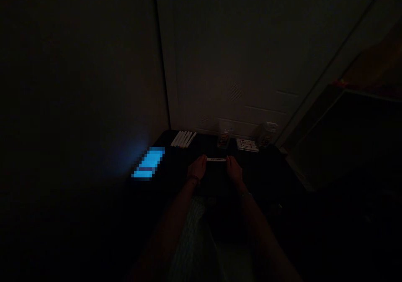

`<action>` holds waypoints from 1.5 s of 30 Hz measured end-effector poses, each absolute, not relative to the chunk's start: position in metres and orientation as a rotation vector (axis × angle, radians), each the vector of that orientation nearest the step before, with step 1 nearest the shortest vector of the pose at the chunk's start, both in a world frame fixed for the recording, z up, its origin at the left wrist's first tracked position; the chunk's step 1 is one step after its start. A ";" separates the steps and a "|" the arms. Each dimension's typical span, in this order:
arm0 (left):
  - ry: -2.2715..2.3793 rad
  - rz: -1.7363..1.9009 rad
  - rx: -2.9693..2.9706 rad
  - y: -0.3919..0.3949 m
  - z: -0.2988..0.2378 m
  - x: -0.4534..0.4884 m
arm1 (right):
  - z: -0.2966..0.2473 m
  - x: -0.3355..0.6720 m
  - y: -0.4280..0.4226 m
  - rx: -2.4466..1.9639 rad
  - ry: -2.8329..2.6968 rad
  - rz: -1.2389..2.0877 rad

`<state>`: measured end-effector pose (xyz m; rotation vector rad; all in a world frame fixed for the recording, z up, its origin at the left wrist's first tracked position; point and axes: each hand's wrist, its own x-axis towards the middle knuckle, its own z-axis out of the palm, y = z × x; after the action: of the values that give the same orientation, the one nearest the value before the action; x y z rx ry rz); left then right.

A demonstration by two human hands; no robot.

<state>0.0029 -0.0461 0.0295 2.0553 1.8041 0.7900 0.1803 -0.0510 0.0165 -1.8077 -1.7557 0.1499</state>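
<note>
The room is very dark. A thin white stick-like object [216,160], perhaps a pen or marker, is held level between both hands above a dark table [266,169]. My left hand [197,168] pinches its left end. My right hand [234,169] pinches its right end. Both hands have their fingers closed on it.
A row of several white sticks [184,139] lies at the table's back left. A glowing blue screen [149,163] sits at the left edge. Small containers [223,138] [266,134] and a flat printed pack [247,144] stand at the back by the wall. A dark box [345,139] is at right.
</note>
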 end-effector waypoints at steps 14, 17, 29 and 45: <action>1.803 0.793 1.966 -0.039 0.020 0.001 | 0.006 0.184 -0.045 -1.713 -1.707 0.224; 1.838 0.822 1.929 -0.036 0.018 0.001 | 0.003 0.184 -0.042 -1.676 -1.710 0.229; 1.796 0.918 2.084 -0.038 0.014 0.000 | 0.015 0.183 -0.050 -1.655 -1.685 0.299; 1.877 0.712 2.112 -0.034 0.011 0.002 | 0.011 0.182 -0.050 -1.677 -1.721 0.200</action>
<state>0.0024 -0.0341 0.0111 2.1120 1.8768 0.7123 0.1824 -0.0500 0.0114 -1.6767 -1.7208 0.2000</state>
